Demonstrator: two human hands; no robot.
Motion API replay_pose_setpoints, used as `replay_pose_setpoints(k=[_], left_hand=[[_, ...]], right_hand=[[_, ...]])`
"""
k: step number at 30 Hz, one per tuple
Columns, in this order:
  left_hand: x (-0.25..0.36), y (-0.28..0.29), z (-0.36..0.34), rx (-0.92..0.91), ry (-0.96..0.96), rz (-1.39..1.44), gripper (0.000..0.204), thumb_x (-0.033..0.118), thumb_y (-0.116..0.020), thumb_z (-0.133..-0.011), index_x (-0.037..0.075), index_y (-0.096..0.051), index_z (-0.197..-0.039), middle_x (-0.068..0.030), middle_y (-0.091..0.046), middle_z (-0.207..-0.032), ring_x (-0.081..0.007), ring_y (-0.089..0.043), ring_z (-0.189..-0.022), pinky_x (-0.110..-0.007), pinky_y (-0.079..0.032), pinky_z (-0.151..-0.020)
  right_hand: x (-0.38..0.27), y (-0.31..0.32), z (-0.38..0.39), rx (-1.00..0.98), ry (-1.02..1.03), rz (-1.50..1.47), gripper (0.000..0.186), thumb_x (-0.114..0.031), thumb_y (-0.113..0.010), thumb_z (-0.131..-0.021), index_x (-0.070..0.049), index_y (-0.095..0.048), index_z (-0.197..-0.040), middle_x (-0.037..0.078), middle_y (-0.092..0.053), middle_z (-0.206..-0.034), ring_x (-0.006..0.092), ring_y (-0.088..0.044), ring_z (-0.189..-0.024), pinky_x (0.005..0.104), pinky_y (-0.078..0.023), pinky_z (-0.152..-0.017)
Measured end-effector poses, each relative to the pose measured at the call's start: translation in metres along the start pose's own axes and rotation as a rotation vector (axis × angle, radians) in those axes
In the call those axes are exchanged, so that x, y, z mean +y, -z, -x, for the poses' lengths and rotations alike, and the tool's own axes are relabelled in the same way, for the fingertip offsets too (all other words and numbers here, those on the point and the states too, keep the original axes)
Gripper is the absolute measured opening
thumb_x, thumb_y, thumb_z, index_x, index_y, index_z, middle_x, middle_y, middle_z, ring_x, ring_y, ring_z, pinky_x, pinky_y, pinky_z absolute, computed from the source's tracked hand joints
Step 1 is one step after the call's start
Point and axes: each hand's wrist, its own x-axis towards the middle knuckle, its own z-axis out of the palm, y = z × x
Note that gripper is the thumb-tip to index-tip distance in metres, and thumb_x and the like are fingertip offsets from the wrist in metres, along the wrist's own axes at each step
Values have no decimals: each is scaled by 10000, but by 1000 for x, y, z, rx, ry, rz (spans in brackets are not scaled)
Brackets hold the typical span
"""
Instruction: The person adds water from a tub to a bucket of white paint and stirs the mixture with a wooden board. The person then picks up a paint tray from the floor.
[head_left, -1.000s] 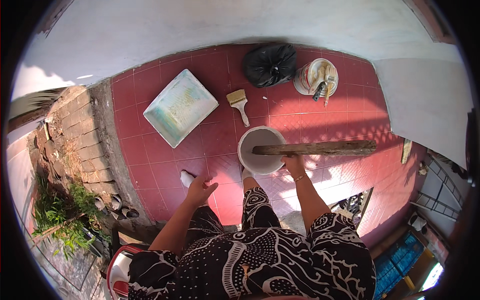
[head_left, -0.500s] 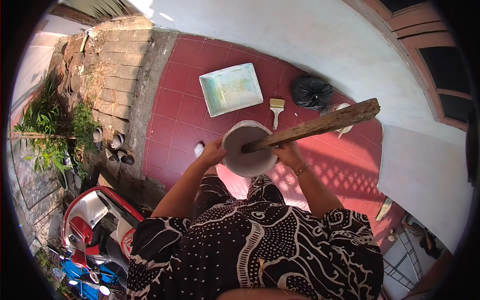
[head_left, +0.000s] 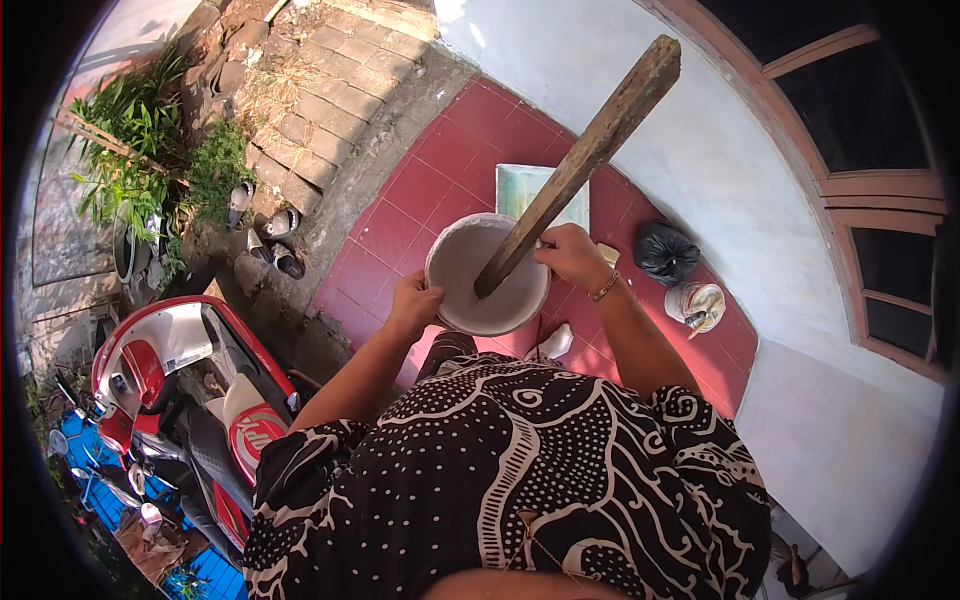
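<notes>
Between my two hands is a round pail (head_left: 437,250) with a pale, paint-smeared rim and smooth light grey liquid, apparently paint, inside. My left hand (head_left: 413,308) grips its near left rim, with the thumb over the edge. On the far right side, my right hand (head_left: 572,255) is closed on the rim beside a rough wooden stick (head_left: 585,165). That stick stands slanted in the liquid and leans out to the upper right, its lower end sunk. Past the pail lies a pale paint tray (head_left: 515,190), partly covered by the stick. A flat paintbrush (head_left: 608,254) is mostly hidden behind my right hand.
A black plastic bag (head_left: 667,252) and a white paint tub (head_left: 697,308) stand by the white wall (head_left: 850,410). Red tiles (head_left: 450,150) cover the floor. At left are shoes (head_left: 283,222), plants (head_left: 140,130) and a red-and-white motorbike (head_left: 180,345).
My view has turned, swinging the tray, bag and tub rightward in the picture. The stick now points more steeply upward. Both hands still hold the pail, and the brush has become mostly hidden.
</notes>
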Motion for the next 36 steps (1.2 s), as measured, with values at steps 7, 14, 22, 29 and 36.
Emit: replay_pose_setpoints(k=[7, 14, 22, 29, 36], left_hand=[[23, 81, 30, 196, -41, 115, 224, -50, -453, -705, -91, -566, -894, -170, -617, -768, -260, -641, -589, -381, -572, -497], [12, 140, 57, 418, -74, 330, 201, -58, -448, -697, -102, -532, -875, -185, -595, -754, -318, -632, -572, -466, -584, -515], [23, 168, 88, 658, -66, 552, 222, -71, -429, -701, -120, -489, -910, -225, -583, -830, -375, -641, -659, -512, -582, -549], [38, 181, 98, 841, -82, 661, 246, -59, -425, -670, -111, -491, -901, -212, -575, -813, -376, -634, -636, -485, -581, -560], [45, 206, 105, 907, -117, 796, 198, -42, -455, -680, -92, -499, -866, -220, -545, -927, -378, -609, -806, -535, -565, -673]], right_hand=[[-60, -51, -15, -172, 55, -335, 391, -252, -559, -889, 17, -557, -1173, 27, -624, -798, 73, -565, -564, 220, -452, -458], [36, -38, 7, -123, -295, -1, 541, -277, -621, -829, 25, -475, -1253, 91, -610, -779, 129, -587, -596, 242, -490, -509], [213, 59, 53, -305, -65, 562, 267, -204, -616, -807, -39, -617, -1016, 125, -629, -755, 231, -638, -586, 347, -556, -510], [122, 97, -3, -324, -226, 660, 229, -191, -456, -858, -45, -624, -807, 62, -626, -703, 220, -638, -560, 330, -545, -493], [117, 130, -110, 57, -576, 43, 227, -188, -565, -823, 16, -599, -917, 108, -604, -707, 207, -633, -544, 335, -534, -423]])
